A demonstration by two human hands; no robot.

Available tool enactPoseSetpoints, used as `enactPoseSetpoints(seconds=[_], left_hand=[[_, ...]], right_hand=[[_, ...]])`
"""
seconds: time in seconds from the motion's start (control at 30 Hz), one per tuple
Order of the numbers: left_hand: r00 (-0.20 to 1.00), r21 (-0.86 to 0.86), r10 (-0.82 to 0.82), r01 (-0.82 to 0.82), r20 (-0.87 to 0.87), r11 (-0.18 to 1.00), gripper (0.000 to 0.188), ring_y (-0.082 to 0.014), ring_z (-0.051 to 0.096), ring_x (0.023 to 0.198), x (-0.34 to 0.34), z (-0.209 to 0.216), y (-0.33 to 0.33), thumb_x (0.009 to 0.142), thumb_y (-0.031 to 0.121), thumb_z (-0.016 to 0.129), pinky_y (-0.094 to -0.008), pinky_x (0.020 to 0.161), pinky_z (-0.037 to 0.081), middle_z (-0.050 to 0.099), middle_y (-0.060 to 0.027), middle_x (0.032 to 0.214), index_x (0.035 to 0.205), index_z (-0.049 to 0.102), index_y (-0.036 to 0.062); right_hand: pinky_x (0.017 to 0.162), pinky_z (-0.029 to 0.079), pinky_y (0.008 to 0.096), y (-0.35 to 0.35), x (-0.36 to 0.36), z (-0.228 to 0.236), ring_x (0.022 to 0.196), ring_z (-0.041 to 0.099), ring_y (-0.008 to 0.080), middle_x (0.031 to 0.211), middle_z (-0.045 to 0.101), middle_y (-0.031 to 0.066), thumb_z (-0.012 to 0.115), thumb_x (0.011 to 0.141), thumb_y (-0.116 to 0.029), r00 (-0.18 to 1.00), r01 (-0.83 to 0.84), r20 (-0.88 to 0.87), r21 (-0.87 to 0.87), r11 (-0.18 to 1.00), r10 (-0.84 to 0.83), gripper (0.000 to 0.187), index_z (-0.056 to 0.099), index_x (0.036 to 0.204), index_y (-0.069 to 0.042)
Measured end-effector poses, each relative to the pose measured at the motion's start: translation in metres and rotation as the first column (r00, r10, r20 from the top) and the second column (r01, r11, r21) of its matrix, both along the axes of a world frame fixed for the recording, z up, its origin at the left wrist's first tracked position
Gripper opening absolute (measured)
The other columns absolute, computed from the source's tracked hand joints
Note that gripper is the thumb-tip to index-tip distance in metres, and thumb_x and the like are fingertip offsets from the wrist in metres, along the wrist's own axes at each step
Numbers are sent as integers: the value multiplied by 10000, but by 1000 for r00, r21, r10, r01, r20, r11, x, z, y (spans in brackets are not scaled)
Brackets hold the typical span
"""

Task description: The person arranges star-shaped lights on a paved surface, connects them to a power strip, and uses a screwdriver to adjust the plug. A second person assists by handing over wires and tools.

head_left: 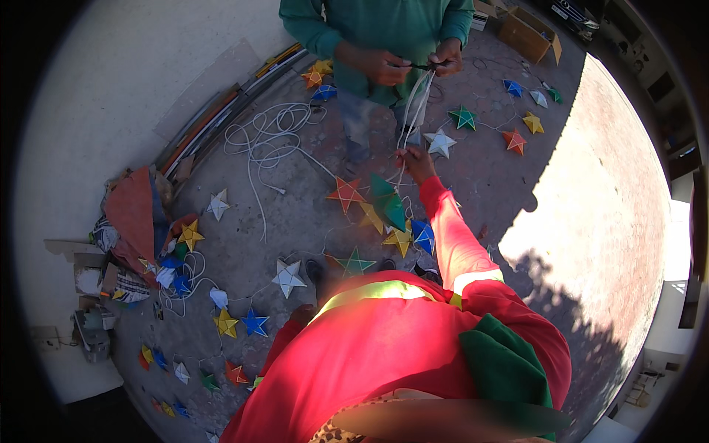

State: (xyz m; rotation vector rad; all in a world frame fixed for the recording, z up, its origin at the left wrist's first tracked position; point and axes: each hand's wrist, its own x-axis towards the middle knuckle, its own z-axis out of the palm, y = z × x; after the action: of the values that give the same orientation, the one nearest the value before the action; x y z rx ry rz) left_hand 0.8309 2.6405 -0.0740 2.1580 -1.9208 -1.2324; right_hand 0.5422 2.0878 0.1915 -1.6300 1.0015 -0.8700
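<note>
My right hand (417, 163) reaches forward, its fingers closed round a white electrical cord (404, 139). The cord runs up to the hands of a person in a green long-sleeved shirt (384, 33), who faces me. Just below my right hand are a green star lantern (388, 201), seen partly edge-on, and a red-orange star lantern (347, 194). Yellow and blue star lanterns cluster beside my sleeve. Low at my left side, my left hand (302, 314) shows only as a small patch; its fingers are hidden. The other person's hands pinch a thin black piece at the cord's upper end.
Strings of coloured star lanterns lie on the paved ground left, ahead and right. A loose coil of white cord (273, 136) lies ahead left. Long poles (207, 122) and a reddish cloth bundle (131, 214) rest along the wall. A cardboard box (526, 35) stands far right.
</note>
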Motion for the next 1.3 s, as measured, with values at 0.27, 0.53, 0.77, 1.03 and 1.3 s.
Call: enactPoseSetpoints(seconds=[0.27, 0.53, 0.77, 1.03, 1.3], left_hand=[[997, 22, 74, -73, -35, 997, 345, -294, 547, 1174, 0, 0, 0, 913, 376, 491, -374, 999, 438, 568, -120, 1281, 1193, 592, 201], [991, 45, 118, -116, -63, 992, 353, -287, 555, 1160, 0, -1, 1, 907, 379, 504, -376, 986, 445, 578, -129, 1262, 1189, 598, 188], [992, 27, 107, -106, -70, 994, 361, -282, 562, 1148, -1, -2, 1, 902, 382, 515, -378, 974, 450, 587, -136, 1244, 1186, 602, 176], [998, -67, 25, -29, -53, 997, 371, -275, 569, 1134, -2, 2, -2, 896, 385, 528, -380, 961, 457, 597, -144, 1225, 1183, 607, 164], [730, 404, 626, -503, -274, 764, 505, -248, 636, 989, -7, 28, -17, 853, 490, 573, -353, 882, 477, 662, -141, 1092, 1116, 645, 65]], right_hand=[[560, 459, 229, -2, -2, -21, 690, 613, 77, 767, 656, -4, 539, 952, -267, 999, 26, 39, 244, 969, -36, 251, 683, 1006, -69], [566, 462, 232, 1, -3, -16, 705, 622, 80, 763, 655, -3, 537, 955, -283, 997, 18, 61, 254, 967, -35, 258, 681, 1002, -74], [554, 448, 228, 2, -3, -2, 648, 571, 70, 745, 646, -4, 530, 951, -274, 993, -56, -116, -335, 940, 18, 262, 682, 983, -63], [555, 447, 228, -15, -4, -13, 662, 583, 83, 749, 647, 14, 536, 948, -284, 978, -67, -208, -374, 925, -13, 273, 679, 988, -55], [555, 452, 225, -10, -4, -14, 653, 585, 74, 753, 653, -3, 555, 944, -278, 965, -130, -260, -440, 889, 13, 256, 684, 992, -63]])
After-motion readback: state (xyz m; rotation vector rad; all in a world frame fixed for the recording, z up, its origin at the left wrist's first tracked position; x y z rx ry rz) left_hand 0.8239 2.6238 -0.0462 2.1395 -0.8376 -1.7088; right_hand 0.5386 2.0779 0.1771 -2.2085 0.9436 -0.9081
